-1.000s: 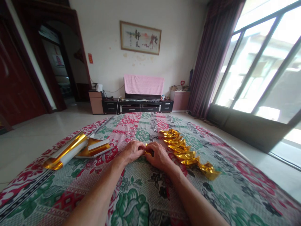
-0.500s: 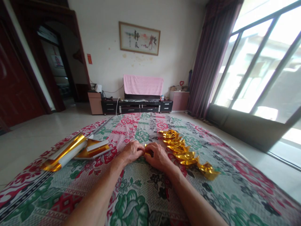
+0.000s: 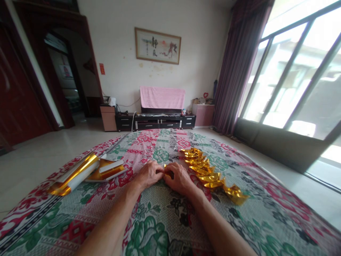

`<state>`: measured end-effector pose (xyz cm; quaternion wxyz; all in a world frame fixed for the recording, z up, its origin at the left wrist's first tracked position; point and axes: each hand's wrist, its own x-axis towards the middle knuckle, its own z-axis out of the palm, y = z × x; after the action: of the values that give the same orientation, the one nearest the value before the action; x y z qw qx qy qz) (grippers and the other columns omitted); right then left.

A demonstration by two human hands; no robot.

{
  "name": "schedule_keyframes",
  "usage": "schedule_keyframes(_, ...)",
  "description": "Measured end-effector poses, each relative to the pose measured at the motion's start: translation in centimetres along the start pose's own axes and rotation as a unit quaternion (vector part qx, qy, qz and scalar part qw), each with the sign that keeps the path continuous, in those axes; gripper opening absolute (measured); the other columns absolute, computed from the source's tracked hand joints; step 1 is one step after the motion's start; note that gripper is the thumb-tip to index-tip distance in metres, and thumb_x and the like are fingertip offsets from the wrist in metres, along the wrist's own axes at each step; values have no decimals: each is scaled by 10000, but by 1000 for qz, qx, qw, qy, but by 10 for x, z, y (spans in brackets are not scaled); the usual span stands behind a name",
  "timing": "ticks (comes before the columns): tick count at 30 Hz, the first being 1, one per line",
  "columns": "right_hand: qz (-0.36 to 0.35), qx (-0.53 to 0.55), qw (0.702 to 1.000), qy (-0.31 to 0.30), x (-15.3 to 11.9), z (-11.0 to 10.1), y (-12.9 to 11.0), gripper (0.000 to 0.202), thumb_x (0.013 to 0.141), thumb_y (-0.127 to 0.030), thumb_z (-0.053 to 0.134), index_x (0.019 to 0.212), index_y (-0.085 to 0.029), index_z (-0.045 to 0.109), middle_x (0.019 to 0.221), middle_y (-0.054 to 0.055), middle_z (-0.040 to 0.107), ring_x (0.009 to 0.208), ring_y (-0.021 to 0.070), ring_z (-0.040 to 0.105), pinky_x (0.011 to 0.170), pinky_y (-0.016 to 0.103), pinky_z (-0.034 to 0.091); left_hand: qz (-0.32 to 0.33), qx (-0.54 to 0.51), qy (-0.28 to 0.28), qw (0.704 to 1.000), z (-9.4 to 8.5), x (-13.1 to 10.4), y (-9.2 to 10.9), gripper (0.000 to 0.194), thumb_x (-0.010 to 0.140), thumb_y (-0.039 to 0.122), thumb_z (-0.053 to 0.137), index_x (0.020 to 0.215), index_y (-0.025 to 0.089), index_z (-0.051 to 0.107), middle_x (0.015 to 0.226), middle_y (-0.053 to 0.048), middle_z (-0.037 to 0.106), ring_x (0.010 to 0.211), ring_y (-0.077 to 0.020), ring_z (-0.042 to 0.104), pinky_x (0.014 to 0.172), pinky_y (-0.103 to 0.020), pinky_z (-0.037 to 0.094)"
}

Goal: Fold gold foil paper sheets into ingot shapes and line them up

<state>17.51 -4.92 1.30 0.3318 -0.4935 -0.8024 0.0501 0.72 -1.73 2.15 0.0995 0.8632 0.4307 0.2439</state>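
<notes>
My left hand [image 3: 150,174] and my right hand [image 3: 177,177] meet fingertip to fingertip over the middle of the flowered cloth. Both are closed, pinching a small piece of gold foil paper [image 3: 165,166] that mostly hides behind the fingers. To the right of my right hand runs a slanting row of folded gold paper ingots [image 3: 201,166], several of them, overlapping one another. Left of my left hand lie a roll of gold foil paper [image 3: 82,172] with a white back and a smaller stack of gold and white sheets [image 3: 110,169].
A patterned tablecloth [image 3: 149,234] in red, green and grey covers the round table. Beyond it stand a low black TV cabinet [image 3: 151,124] and a screen under a pink cloth [image 3: 162,97]. Purple curtains [image 3: 231,71] hang by the large window at right.
Both hands stay together at the same spot on the foil piece, with barely any finger movement. The whole view has shifted slightly downward in the picture.
</notes>
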Motion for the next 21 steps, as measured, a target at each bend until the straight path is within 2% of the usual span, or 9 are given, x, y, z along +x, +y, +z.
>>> schedule_keyframes(7,5,-2,1000,0,0,2,2,134,728,-238,595,847,-208,648,888,43,606,848,172,542,775,295,390,-6,-19,3,1000,3,1,-6,165,729,241,565,796,218,713,775,-33,631,832,-171,546,787,-270,406)
schedule_keyframes(15,20,-1,1000,-1,0,4,2,141,711,-225,593,843,-212,639,895,41,600,849,172,536,773,295,385,-20,-53,1,998,7,6,-13,132,693,240,600,739,228,723,722,-2,661,775,-150,563,816,-277,400)
schedule_keyframes(21,18,1,1000,-4,0,3,1,154,704,-228,593,851,-216,638,902,34,597,851,172,533,774,294,380,-1,-69,-7,998,3,7,-12,160,699,226,581,754,220,730,716,-1,681,742,-142,579,781,-252,413)
